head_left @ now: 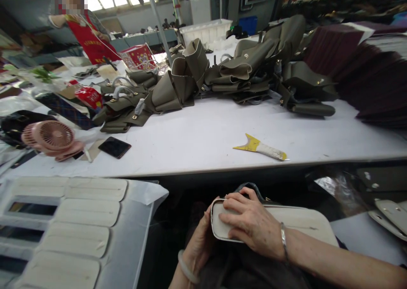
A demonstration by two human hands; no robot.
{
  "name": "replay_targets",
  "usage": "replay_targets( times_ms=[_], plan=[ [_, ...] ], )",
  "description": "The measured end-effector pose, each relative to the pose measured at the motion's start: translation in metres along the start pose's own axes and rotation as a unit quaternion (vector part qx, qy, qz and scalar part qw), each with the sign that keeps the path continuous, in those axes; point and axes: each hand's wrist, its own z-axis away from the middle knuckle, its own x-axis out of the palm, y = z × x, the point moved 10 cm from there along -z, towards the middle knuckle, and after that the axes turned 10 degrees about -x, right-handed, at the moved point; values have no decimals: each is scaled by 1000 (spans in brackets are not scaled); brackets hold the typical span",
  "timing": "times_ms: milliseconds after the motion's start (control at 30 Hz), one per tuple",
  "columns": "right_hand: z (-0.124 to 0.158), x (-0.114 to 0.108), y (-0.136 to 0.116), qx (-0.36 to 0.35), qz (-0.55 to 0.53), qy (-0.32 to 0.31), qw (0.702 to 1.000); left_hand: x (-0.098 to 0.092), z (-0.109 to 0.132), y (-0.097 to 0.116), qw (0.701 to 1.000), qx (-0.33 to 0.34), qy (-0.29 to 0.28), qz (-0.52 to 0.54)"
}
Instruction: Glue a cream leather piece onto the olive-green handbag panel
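A bag-like piece with a long, pale, round-cornered panel (pixel 302 221) and a dark edge lies across my lap, below the table edge. My left hand (pixel 202 237) wraps round its near left end, thumb along the rim, the other fingers hidden behind. Across the top of the panel my right hand (pixel 249 223) lies with its fingers spread, pressing on the pale surface near that end. A dark curved strap or handle (pixel 252 189) shows behind my right fingers. The piece's underside is hidden.
On the white table (pixel 190 140) lie a yellow notched scraper-like tool (pixel 259 147), a phone (pixel 115 147) and a pink fan (pixel 54 136). Olive bags (pixel 171 85) are heaped behind. Pale panels (pixel 81 227) cover a plastic box at left. A person in a red apron (pixel 92 41) stands far left.
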Motion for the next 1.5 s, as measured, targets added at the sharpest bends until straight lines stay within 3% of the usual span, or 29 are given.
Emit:
replay_targets(
  times_ms=[433,633,933,1100,1300,1500],
  plan=[
    [4,5,1,10,-6,19,1000,10,9,17,992,-2,67,-111],
    [8,7,3,32,-7,24,999,18,28,39,958,41,162,-235],
    [11,1,5,63,-21,54,996,42,31,42,939,27,138,-313],
    [9,-1,4,58,-22,51,997,41,35,49,913,42,167,-369],
    [12,-1,5,64,-23,49,996,42,37,43,917,-8,165,-363],
    [11,-1,5,58,-16,65,996,51,37,48,876,-29,187,-444]
  ],
)
